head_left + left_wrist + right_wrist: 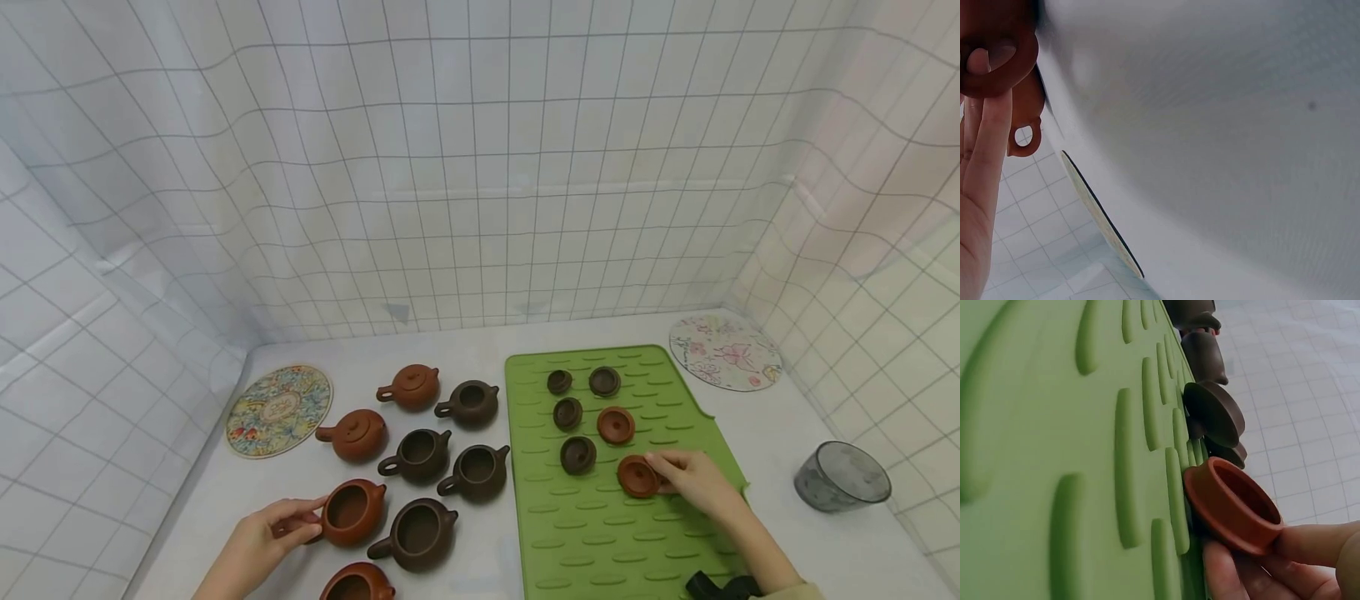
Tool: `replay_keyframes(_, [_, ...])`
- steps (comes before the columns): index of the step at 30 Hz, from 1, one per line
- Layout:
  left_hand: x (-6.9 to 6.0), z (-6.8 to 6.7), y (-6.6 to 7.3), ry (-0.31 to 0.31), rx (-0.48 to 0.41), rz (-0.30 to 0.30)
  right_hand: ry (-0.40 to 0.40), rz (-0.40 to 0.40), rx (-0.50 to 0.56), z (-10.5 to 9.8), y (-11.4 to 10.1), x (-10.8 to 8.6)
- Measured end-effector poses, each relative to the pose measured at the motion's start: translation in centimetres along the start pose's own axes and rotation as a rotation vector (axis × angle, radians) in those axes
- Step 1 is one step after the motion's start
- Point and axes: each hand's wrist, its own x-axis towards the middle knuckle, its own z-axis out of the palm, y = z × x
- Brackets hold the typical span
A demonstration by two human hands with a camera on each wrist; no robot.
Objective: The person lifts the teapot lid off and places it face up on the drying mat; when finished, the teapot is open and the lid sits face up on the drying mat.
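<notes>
In the head view my left hand (273, 533) pinches the handle of an open reddish-brown teapot (348, 510) at the left of the table; the left wrist view shows a finger through the handle (1013, 75). On the green mat, my right hand (693, 479) holds a reddish-brown teapot lid (638, 477) by its edge. The right wrist view shows that lid (1232, 503) tilted against the mat, hollow side up, between thumb and fingers. Another reddish-brown lid (616, 425) lies just behind it. Dark brown lids (578, 455) lie to its left.
Several dark brown open teapots (480, 472) stand left of the green mat (555, 567). Two reddish teapots with lids on (360, 435) stand farther back. Round patterned mats lie at the far left (281, 408) and far right (723, 350). A grey glass (842, 477) stands at the right.
</notes>
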Motion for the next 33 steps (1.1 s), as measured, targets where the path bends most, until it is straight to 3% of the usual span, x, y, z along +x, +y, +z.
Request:
replay_keyframes(8, [-0.2,0.1,0.0,0.007,0.017,0.003,-0.01,-0.021,0.003,-0.1,0.1,-0.1])
replay_keyframes(15, [0.0,0.0,0.1,0.004,0.031,0.011,0.029,-0.043,-0.126,-0.3,-0.5,0.0])
replay_keyframes(21, [0.2,-0.4,0.0,-0.027,0.048,0.079,0.068,-0.131,-0.171,-0.4,-1.6,0.1])
replay_keyframes(25, [0.5,-1.3,0.2,-0.052,0.071,0.163,0.107,-0.183,-0.208,-0.3,-3.2,0.3])
replay_keyframes(28, [1.1,-2.1,0.8,-0.026,0.1,0.195,0.13,-0.228,-0.212,0.3,-5.0,0.6])
replay_keyframes(33, [3.4,-3.4,2.1,0.015,0.176,0.234,0.08,-0.361,-0.076,2.9,-8.9,2.0])
